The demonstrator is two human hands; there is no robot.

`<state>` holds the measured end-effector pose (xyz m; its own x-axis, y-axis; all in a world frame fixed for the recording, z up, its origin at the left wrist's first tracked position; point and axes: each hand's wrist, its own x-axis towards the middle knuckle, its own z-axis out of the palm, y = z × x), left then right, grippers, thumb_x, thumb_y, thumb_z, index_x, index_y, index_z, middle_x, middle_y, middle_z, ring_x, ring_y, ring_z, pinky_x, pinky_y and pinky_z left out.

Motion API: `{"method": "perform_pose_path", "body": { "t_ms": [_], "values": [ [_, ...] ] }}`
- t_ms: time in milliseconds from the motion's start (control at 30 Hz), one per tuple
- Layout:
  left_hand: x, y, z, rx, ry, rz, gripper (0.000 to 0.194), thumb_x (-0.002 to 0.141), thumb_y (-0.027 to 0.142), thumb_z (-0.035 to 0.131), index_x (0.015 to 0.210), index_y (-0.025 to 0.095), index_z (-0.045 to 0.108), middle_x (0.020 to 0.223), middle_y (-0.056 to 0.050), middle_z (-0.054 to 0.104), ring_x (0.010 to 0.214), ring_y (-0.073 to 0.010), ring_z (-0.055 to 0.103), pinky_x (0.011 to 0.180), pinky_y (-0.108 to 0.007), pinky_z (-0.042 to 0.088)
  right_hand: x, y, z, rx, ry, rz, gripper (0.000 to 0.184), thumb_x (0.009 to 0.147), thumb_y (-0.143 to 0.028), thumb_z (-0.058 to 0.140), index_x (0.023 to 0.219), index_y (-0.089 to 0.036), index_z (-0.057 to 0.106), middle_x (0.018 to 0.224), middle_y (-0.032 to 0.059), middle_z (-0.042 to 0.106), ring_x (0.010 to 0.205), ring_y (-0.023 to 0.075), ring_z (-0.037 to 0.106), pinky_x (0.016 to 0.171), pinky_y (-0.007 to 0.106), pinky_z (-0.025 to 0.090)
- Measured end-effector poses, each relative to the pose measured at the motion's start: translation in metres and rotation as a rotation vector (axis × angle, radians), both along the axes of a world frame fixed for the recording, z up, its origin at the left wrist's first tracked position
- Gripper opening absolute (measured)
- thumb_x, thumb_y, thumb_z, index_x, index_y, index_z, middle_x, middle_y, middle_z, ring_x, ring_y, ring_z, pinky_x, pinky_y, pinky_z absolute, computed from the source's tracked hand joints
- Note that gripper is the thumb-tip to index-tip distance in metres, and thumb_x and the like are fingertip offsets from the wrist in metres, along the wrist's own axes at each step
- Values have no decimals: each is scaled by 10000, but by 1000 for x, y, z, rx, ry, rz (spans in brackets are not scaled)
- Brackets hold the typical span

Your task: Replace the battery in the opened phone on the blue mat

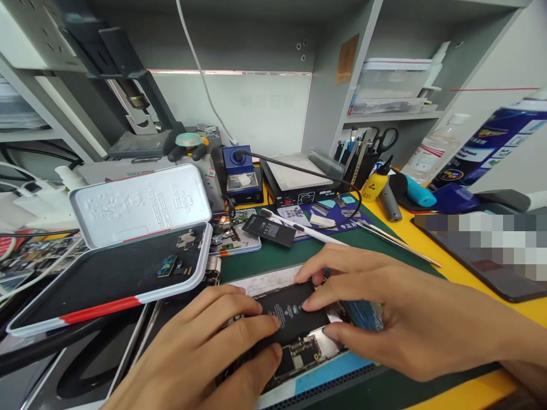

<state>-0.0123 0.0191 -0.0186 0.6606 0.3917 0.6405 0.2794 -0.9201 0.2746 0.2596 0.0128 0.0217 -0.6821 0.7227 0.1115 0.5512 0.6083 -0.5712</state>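
Note:
An opened phone [299,357] lies on a light-coloured pad, its circuit board and metal parts bare. In it sits a black phone battery [285,312] with printed text. My left hand [213,347] lies over the phone's left end, its fingers apart and the tips on the battery. From the right, my right hand [376,307] reaches over with fingers spread. One fingertip presses on the battery face, another touches near its far edge, and the thumb rests by the board. Both palms hide parts of the phone. A second black battery [269,230] lies behind, beside a white-handled brush [303,228].
On the left stands an open white tin [98,307] with small parts inside. Behind are a blue soldering station [239,171], a heating plate [294,171] with a cable crossing it, and a yellow bottle [376,185]. Tweezers [397,242] lie on the green mat [397,259].

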Motion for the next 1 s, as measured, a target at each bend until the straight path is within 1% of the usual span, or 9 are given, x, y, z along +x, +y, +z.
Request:
{"method": "perform_pose_path", "body": {
  "t_ms": [133,300,467,567,667,733,833,900,1000],
  "values": [
    [-2,-1,-4,81,65,-24,139,1037,231,526,985,227,655,969,27,812,897,-186,747,825,-307,623,-2,-1,2,-29,-13,-1,289,829,-140,717,1097,-237,767,1228,75,667,1180,223,629,982,299,512],
    [-3,2,-4,90,85,-11,165,1066,252,466,1035,225,626,992,30,813,863,-179,741,781,-299,623,-4,-4,2,-2,-13,37,304,855,-116,675,1082,-280,793,1308,52,626,1187,192,618,1009,287,485],
    [-3,1,-8,137,73,-23,138,1048,265,507,1060,223,638,985,15,806,868,-199,734,757,-310,612,-4,-4,3,66,-38,103,325,856,-96,623,1080,-253,798,1250,59,655,1096,195,639,1028,330,480],
    [0,0,-16,161,59,19,111,1005,264,566,1053,233,662,968,-4,792,852,-217,721,757,-332,594,-4,-2,4,95,-84,146,323,874,-119,602,1103,-245,791,1218,78,664,1089,220,634,1036,377,475],
    [2,-1,-20,176,78,22,173,949,222,573,1086,228,680,964,-33,777,848,-241,709,761,-355,592,-4,-1,4,143,-97,184,325,888,-111,582,1117,-227,781,1189,91,678,1106,225,634,993,355,485],
    [0,-3,-19,145,138,-1,291,885,184,545,1142,222,677,998,-62,766,886,-273,704,774,-383,597,-5,-2,4,170,-85,180,312,885,-109,589,1100,-225,783,1186,92,687,1093,223,642,959,340,494],
    [-4,-9,-11,21,255,1,455,759,121,536,1187,224,651,1087,-93,730,990,-311,682,854,-428,606,-6,-2,3,185,-59,146,272,901,-130,595,1075,-210,788,1190,102,694,1039,225,662,915,342,512],
    [-6,-13,-5,-59,295,-2,488,730,89,544,1188,233,630,1140,-100,696,1053,-316,658,909,-444,602,-7,-2,2,190,-42,140,252,922,-148,584,1058,-188,792,1175,116,704,1013,229,668,886,346,521],
    [-5,-18,-1,-146,276,-19,469,744,83,551,1176,253,622,1168,-98,660,1104,-311,626,927,-448,600,-7,-1,1,184,-28,145,252,937,-153,570,1042,-180,797,1172,126,712,1025,234,667,882,354,517]
  ]
}}
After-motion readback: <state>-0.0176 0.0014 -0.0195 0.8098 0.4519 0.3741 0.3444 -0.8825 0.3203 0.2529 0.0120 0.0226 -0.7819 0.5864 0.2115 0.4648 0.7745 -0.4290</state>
